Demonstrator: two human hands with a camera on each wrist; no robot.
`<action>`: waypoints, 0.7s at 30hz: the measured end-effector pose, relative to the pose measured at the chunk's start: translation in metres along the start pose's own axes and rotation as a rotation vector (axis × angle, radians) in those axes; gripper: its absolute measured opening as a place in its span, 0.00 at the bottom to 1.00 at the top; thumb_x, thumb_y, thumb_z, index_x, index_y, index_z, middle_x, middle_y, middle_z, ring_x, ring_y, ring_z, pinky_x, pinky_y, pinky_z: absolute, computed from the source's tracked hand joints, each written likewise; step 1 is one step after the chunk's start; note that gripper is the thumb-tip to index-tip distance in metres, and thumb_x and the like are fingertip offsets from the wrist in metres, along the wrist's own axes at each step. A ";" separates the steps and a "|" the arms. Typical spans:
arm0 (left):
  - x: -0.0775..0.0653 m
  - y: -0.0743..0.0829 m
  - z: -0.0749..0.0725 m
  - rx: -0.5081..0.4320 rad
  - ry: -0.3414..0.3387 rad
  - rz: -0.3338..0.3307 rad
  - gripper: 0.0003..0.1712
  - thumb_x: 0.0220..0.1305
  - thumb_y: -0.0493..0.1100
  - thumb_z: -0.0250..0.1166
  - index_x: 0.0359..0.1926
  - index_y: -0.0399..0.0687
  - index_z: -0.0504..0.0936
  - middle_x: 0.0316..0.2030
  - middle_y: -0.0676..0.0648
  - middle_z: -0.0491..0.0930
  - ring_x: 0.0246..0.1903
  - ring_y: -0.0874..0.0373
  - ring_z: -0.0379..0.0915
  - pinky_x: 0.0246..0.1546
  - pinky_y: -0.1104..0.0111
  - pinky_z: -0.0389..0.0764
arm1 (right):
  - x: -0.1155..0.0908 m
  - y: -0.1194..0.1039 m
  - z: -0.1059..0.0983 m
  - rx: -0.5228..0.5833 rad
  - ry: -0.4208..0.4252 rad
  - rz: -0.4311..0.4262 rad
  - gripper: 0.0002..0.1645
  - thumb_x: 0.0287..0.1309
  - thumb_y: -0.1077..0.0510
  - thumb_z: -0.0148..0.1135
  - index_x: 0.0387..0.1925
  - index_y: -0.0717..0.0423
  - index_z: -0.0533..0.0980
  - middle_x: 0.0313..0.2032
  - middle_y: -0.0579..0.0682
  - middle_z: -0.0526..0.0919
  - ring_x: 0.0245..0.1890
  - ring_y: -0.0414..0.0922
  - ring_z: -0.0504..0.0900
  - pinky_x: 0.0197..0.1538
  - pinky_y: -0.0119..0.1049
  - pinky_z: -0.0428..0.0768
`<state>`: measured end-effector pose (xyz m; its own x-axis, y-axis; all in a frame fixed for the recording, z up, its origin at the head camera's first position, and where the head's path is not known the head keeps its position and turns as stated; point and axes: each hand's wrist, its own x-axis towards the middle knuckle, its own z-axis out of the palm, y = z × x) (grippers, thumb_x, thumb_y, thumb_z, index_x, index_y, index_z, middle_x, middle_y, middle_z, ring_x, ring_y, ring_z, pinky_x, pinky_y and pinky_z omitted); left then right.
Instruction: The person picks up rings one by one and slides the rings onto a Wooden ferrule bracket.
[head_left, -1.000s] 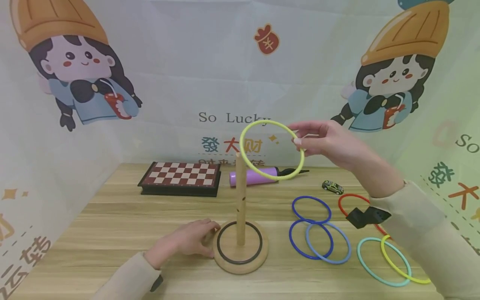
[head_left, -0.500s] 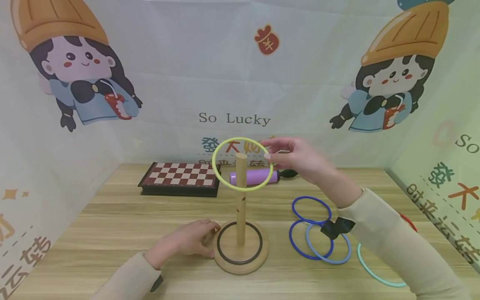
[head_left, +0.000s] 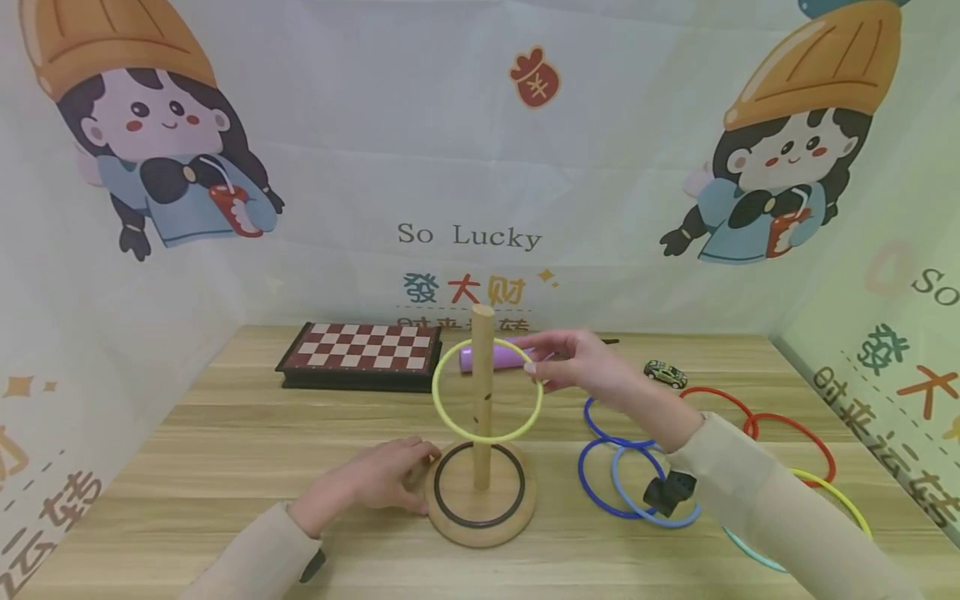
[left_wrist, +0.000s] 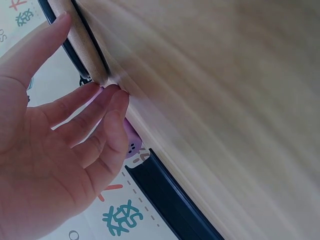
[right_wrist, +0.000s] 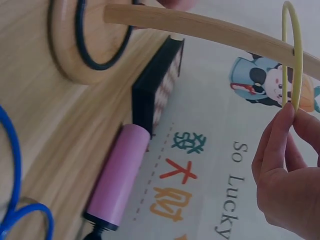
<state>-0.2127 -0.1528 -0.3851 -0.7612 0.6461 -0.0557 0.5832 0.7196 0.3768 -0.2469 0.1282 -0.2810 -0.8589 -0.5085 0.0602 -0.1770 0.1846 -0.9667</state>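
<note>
A wooden peg stand has an upright post [head_left: 483, 350] on a round base [head_left: 480, 538], with a dark ring [head_left: 480, 527] lying on the base around the post's foot. My left hand [head_left: 386, 475] holds the base's left edge between thumb and fingertips; the left wrist view shows the thumb [left_wrist: 62, 25] against the rim. Thumb and fingers of my right hand [head_left: 581, 360] pinch a pale yellow ring [head_left: 436, 392] at its right side. That ring encircles the post below its top, tilted in the head view, well above the base.
Blue rings [head_left: 600, 500] lie right of the stand, with red rings [head_left: 817, 442], a yellow ring [head_left: 862, 517] and a turquoise ring [head_left: 750, 554] further right, partly behind my forearm. At the back are a checkered board box [head_left: 360, 354], a purple pump [head_left: 487, 358] and a toy car [head_left: 665, 373].
My right hand has brought the pale yellow ring leftward from beside the post, over its top, then down around it. My left hand has stayed at the base.
</note>
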 end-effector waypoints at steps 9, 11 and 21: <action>0.001 -0.002 0.001 0.005 -0.005 -0.015 0.34 0.43 0.51 0.69 0.51 0.42 0.70 0.42 0.49 0.71 0.36 0.58 0.65 0.36 0.62 0.70 | -0.004 0.034 0.007 0.016 -0.043 0.035 0.24 0.50 0.66 0.59 0.50 0.69 0.68 0.34 0.54 0.73 0.31 0.45 0.76 0.38 0.42 0.77; 0.001 -0.002 0.001 0.009 -0.002 -0.012 0.34 0.43 0.51 0.69 0.51 0.42 0.70 0.42 0.49 0.71 0.36 0.58 0.65 0.37 0.62 0.70 | -0.004 0.041 0.008 0.029 -0.038 0.049 0.23 0.49 0.66 0.59 0.49 0.70 0.69 0.33 0.53 0.73 0.32 0.46 0.76 0.37 0.42 0.77; 0.001 -0.002 0.001 0.003 0.007 0.010 0.35 0.42 0.51 0.70 0.52 0.42 0.70 0.44 0.47 0.71 0.42 0.53 0.67 0.42 0.57 0.69 | -0.007 0.068 0.016 0.008 -0.097 0.082 0.22 0.48 0.68 0.58 0.47 0.73 0.69 0.31 0.53 0.74 0.29 0.43 0.76 0.35 0.40 0.78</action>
<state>-0.2139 -0.1534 -0.3868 -0.7569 0.6519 -0.0457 0.5919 0.7136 0.3747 -0.2457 0.1309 -0.3511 -0.8196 -0.5713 -0.0433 -0.1036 0.2221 -0.9695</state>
